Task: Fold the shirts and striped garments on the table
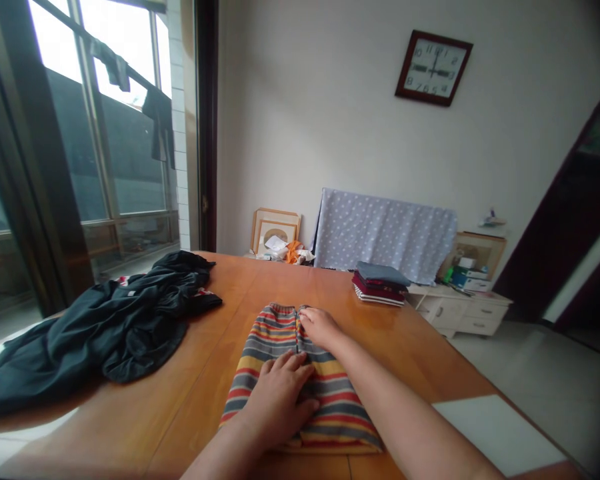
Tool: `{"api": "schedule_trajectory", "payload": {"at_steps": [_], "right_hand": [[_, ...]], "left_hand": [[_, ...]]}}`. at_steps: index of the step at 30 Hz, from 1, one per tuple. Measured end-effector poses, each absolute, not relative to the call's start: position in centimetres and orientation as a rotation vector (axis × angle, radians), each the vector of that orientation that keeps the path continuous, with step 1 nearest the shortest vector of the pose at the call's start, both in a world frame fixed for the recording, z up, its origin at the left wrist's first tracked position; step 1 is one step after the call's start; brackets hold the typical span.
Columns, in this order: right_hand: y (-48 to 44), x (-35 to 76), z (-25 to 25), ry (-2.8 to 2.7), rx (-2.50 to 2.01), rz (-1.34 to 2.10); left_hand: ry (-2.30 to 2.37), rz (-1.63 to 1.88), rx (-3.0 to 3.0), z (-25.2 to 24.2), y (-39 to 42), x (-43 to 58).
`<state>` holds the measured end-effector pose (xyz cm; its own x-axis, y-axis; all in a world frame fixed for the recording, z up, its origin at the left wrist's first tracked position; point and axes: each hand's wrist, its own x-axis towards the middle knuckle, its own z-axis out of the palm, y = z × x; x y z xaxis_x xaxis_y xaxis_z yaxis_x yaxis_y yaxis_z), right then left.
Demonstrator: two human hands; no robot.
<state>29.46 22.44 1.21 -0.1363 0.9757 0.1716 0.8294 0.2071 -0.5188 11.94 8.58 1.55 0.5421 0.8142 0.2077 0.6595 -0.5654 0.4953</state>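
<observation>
A folded striped top (275,340) in red, grey and yellow lies on the wooden table in front of me, its short zip and collar facing away. My left hand (284,390) rests flat on the middle of it, fingers spread, holding nothing. At the collar, just right of the zip, my right hand (321,327) has its fingers bent and pressed together on the fabric. The fingertips are partly hidden, but they appear to grip the collar edge.
A loose black garment (110,327) lies crumpled along the table's left side. Folded clothes (380,283) are stacked at the far right edge. A white sheet (500,433) lies at the near right corner. Beyond stand a white cabinet (473,313) and something under a dotted cloth (385,227).
</observation>
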Motion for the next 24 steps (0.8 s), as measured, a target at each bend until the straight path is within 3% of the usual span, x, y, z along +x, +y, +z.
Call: {"api": "schedule_trajectory", "payload": {"at_steps": [11,24], "right_hand": [[22.7,29.9,-1.6,-2.351,-1.848,0.413],[14.4,34.9,0.5,-1.861,-1.400,0.558]], "left_hand": [[1.143,0.498,2.389,0.1,8.8,11.5],[1.094,0.596,2.290,-0.2,9.5,11.3]]}}
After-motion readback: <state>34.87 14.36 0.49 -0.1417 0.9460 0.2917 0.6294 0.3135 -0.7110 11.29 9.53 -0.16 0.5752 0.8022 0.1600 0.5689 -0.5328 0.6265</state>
